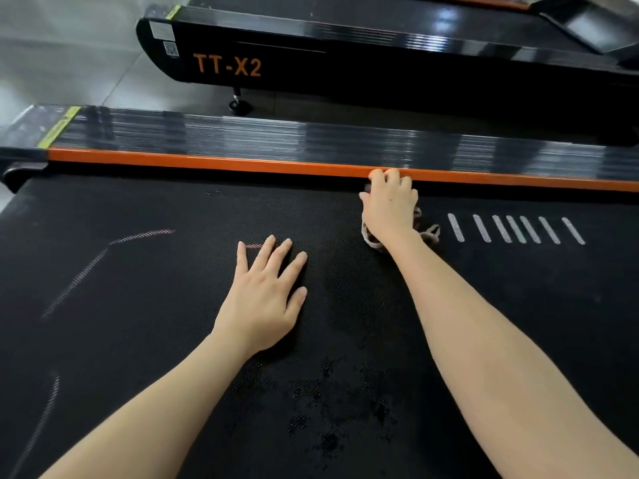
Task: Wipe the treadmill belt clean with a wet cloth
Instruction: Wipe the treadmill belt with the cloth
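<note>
The black textured treadmill belt (pixel 138 271) fills the lower part of the head view. My right hand (pixel 390 205) presses a pale cloth (pixel 428 233) onto the belt at its far edge, fingertips touching the orange strip (pixel 207 162). Most of the cloth is hidden under the hand; only its crumpled edges show. My left hand (pixel 266 299) lies flat on the belt with its fingers spread, holding nothing. Dark wet patches (pixel 328 402) mark the belt between my forearms.
A glossy black side rail (pixel 276 136) runs beyond the orange strip. A second black treadmill marked TT-X2 (pixel 311 63) stands behind it on a grey tiled floor (pixel 69 46). White slanted stripes (pixel 515 229) are printed on the belt at right.
</note>
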{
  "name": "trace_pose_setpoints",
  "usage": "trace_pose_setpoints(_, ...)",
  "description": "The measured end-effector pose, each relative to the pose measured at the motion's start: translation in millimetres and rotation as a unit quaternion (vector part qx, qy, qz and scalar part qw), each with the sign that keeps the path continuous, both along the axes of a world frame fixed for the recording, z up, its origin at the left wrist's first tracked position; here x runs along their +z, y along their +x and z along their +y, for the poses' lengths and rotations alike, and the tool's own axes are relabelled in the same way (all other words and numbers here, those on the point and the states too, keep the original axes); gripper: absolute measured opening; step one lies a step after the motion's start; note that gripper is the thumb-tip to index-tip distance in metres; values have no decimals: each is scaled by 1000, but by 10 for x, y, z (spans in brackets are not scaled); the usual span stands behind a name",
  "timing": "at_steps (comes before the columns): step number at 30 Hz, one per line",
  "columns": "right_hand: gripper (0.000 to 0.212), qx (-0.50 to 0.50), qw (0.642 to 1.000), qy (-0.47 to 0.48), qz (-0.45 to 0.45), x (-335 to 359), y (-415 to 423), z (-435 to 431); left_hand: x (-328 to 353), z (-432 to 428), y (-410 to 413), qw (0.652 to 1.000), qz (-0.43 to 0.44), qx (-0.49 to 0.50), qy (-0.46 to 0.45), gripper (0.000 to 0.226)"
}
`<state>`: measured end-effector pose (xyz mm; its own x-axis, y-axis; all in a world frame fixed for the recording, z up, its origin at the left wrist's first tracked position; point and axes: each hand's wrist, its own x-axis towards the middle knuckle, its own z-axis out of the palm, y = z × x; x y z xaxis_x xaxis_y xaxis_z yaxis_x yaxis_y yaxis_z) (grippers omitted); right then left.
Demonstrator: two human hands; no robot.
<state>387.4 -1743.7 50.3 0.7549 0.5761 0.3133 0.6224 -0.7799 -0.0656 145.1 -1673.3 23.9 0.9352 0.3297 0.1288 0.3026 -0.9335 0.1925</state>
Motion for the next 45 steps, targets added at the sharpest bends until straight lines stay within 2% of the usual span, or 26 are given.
trace_pose_setpoints(3,37,94,995,19,-18,-23,-202,130,6,4,-2,1000,-7,-1,-2,60)
trace_pose_setpoints(5,42,135,990,42,20,-14,-215,79,4,6,-6,1000,-9,-2,-4,60)
trace_pose_setpoints(7,52,96,994,35,39,-42,-140,-54,-4,11,-10,1000,-7,-2,-2,61)
trace_pose_setpoints(9,59,36,999,-13,6,-71,-124,-111,-3,8,-12,1000,-2,2,2,62)
trace_pose_setpoints(12,48,44,998,-38,11,-48,-261,-34,5,0,-9,1000,8,3,8,65)
trace_pose_setpoints(14,44,98,994,-20,45,-45,-457,-136,10,2,-8,1000,15,2,13,66)
trace_pose_setpoints(18,46,225,974,24,26,-52,-1272,-868,22,3,-14,1000,24,7,19,67)
trace_pose_setpoints(21,44,300,952,3,59,-50,-1894,-1572,29,-1,-22,999,31,8,15,58)
trace_pose_setpoints(23,42,352,934,-18,59,-16,-1976,-1866,31,-2,-26,999,28,9,14,54)
trace_pose_setpoints(25,40,328,942,-40,49,-1,-1742,-1879,26,-5,-27,1000,24,7,14,54)
trace_pose_setpoints(27,43,209,977,-42,26,19,-1422,-1710,8,6,-20,1000,17,6,14,53)
trace_pose_setpoints(29,45,115,993,-27,18,-16,-1356,-1616,-3,16,-19,1000,16,7,11,53)
trace_pose_setpoints(30,45,109,994,-19,23,-38,-1470,-1640,-1,17,-19,1000,17,5,10,53)
trace_pose_setpoints(34,44,194,980,-17,50,-74,-2163,-1993,6,14,-13,1000,12,6,14,53)
trace_pose_setpoints(40,39,179,983,-5,42,-120,-2193,-2004,76,-29,-37,999,27,16,35,52)
trace_pose_setpoints(42,39,178,983,-5,40,-119,-2210,-2020,158,-106,-99,998,14,48,46,53)
trace_pose_setpoints(45,43,183,982,-5,39,-100,-2202,-2018,308,-344,-369,993,-21,117,7,53)
